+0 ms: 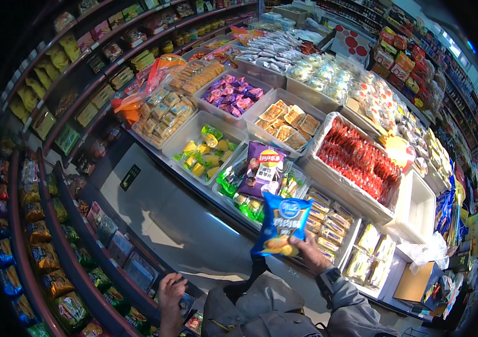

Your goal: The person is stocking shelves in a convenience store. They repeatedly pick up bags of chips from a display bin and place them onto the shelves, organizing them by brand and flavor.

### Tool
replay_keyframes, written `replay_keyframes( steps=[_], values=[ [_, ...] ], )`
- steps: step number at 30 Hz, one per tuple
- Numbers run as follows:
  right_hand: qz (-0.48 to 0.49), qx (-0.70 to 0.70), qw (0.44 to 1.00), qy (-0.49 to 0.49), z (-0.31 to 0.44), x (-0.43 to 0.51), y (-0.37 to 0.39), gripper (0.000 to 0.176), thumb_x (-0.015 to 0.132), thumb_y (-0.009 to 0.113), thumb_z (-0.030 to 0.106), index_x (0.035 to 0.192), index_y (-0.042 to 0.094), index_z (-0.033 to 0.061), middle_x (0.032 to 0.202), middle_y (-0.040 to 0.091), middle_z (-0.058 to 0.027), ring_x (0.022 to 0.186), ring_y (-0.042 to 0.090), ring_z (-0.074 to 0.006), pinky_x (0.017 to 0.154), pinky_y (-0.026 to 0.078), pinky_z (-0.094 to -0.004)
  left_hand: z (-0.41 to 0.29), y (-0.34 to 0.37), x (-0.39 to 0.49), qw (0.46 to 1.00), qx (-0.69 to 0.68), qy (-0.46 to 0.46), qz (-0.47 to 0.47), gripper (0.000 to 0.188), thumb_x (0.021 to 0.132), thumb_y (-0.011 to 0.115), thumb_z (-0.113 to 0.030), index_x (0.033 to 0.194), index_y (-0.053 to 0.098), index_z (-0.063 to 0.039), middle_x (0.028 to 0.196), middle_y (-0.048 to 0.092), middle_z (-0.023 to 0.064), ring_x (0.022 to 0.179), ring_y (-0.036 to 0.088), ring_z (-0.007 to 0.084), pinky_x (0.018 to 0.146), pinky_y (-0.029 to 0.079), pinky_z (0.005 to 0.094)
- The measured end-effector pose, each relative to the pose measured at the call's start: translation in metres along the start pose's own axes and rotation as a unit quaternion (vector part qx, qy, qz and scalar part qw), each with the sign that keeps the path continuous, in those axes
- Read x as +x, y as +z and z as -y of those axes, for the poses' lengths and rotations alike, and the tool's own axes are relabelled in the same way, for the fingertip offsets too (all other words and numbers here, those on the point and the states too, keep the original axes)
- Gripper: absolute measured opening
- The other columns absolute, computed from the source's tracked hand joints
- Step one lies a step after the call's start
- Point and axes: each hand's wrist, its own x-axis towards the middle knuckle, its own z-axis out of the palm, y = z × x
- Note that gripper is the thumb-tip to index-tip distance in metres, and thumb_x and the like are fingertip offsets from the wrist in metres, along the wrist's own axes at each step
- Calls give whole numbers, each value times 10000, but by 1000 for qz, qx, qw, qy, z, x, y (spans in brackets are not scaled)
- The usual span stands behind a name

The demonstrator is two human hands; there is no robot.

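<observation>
My right hand [312, 255] grips the lower right part of a blue snack bag [287, 225], holding it upright at the near edge of the display counter. Just behind it, a purple Lay's chip bag [264, 168] lies on top of green-wrapped snacks in a clear plastic bin [215, 191]. My left hand [171, 290] holds nothing; its fingers are loosely bent beside the lower shelf rack. Packs in yellow-brown wrapping [329, 227] lie in a tray right of the blue bag.
Bins of corn packs [205, 151], purple candies [232, 94] and red packets [357, 160] cover the counter. Shelves with snack bags [43, 252] curve along the left. An open cardboard box [418, 284] stands at the right end. Tiled floor [158, 210] lies between rack and counter.
</observation>
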Motion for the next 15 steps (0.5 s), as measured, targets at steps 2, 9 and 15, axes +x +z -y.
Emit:
replay_keyframes(
  steps=[2, 9, 15],
  values=[
    [-61, 8, 997, -40, 1, 11, -24, 1042, 888, 782, 387, 1583, 117, -14, 1431, 522, -161, 1302, 529, -256, 1125, 405, -379, -2, -5, -4, 999, 3, -21, -45, 432, 916, 694, -125, 1299, 533, -7, 1250, 592, 128, 1144, 613, 240, 992, 487, 377],
    [-151, 8, 986, -70, 5, 74, -75, 654, 950, 692, 427, 1418, 451, 38, 1266, 603, -104, 1123, 599, -198, 960, 487, -346, -6, 9, -8, 997, -2, -32, -64, 379, 934, 704, -198, 1238, 556, -27, 1210, 594, 96, 1142, 600, 224, 981, 485, 381],
    [-238, -23, 961, -136, 4, 89, -59, 599, 921, 733, 372, 1337, 512, 2, 1237, 627, -147, 1129, 609, -229, 984, 481, -371, 1, 18, -14, 996, 0, -43, -81, 347, 945, 695, -194, 1222, 567, -26, 1192, 606, 90, 1123, 611, 217, 969, 488, 369]
  ],
)
